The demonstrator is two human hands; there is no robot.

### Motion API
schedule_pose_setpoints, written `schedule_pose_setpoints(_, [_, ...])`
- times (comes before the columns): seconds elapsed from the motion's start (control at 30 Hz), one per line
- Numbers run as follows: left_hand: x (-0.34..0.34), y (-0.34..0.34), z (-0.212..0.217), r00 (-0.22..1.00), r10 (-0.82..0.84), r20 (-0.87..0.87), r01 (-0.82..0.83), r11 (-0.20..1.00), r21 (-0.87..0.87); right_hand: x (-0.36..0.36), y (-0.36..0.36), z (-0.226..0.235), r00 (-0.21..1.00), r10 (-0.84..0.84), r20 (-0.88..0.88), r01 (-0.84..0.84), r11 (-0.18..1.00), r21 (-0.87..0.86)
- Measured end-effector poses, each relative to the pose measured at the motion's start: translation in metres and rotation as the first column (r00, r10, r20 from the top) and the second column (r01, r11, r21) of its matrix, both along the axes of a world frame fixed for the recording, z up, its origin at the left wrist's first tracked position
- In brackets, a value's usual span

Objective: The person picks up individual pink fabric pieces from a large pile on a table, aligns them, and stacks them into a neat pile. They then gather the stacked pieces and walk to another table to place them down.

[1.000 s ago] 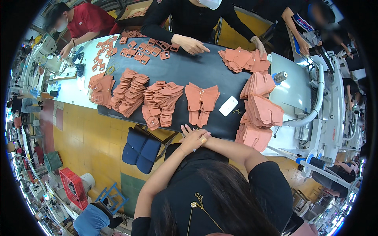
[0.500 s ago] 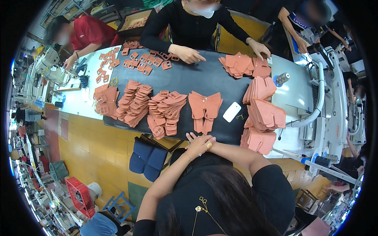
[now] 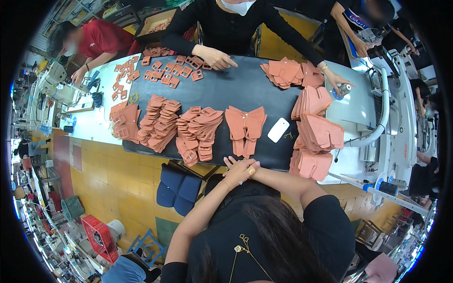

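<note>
Both hands have stayed clasped at the tabletop's near edge while the view drew slightly closer.

Left hand (image 3: pixel 234 173) and right hand (image 3: pixel 249 170) lie folded together, each grip empty. Just beyond the grip, a little right, sits the stack of orange leather pieces (image 3: pixel 245 128) on the dark tabletop (image 3: pixel 245 89), its long axis pointing away from the person; the right hand is nearer. A white phone (image 3: pixel 278 129) lies further right.
</note>
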State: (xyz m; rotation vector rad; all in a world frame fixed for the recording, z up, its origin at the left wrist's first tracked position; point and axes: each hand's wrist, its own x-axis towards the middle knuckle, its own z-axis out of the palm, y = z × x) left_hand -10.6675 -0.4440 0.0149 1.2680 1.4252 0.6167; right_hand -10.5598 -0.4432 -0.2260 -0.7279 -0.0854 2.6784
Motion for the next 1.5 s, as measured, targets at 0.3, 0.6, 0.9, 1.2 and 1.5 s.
schedule_pose_setpoints(0.3, [0.000, 0.000, -0.001, 1.000, 0.017, 0.024, -0.016, 1.000, -0.015, -0.005, -0.001, 0.006, 1.000, 0.001, 0.024, -0.002, 0.999, 0.033])
schedule_pose_setpoints(0.6, [-0.003, 0.002, 0.011, 1.000, -0.012, 0.016, 0.012, 1.000, -0.014, -0.010, 0.007, 0.015, 0.998, 0.023, 0.067, -0.030, 0.994, 0.109])
schedule_pose_setpoints(0.9, [0.000, -0.001, 0.000, 0.998, 0.017, 0.059, -0.019, 1.000, 0.024, -0.011, 0.013, 0.023, 0.989, 0.070, 0.130, -0.095, 0.976, 0.198])
schedule_pose_setpoints(1.2, [0.001, 0.000, -0.006, 0.996, 0.061, 0.069, -0.063, 0.998, 0.022, -0.012, 0.019, 0.034, 0.969, 0.132, 0.209, -0.189, 0.940, 0.284])
schedule_pose_setpoints(1.5, [0.000, -0.002, -0.004, 1.000, -0.007, -0.006, 0.007, 1.000, -0.010, -0.011, 0.021, 0.045, 0.939, 0.186, 0.290, -0.288, 0.885, 0.365])
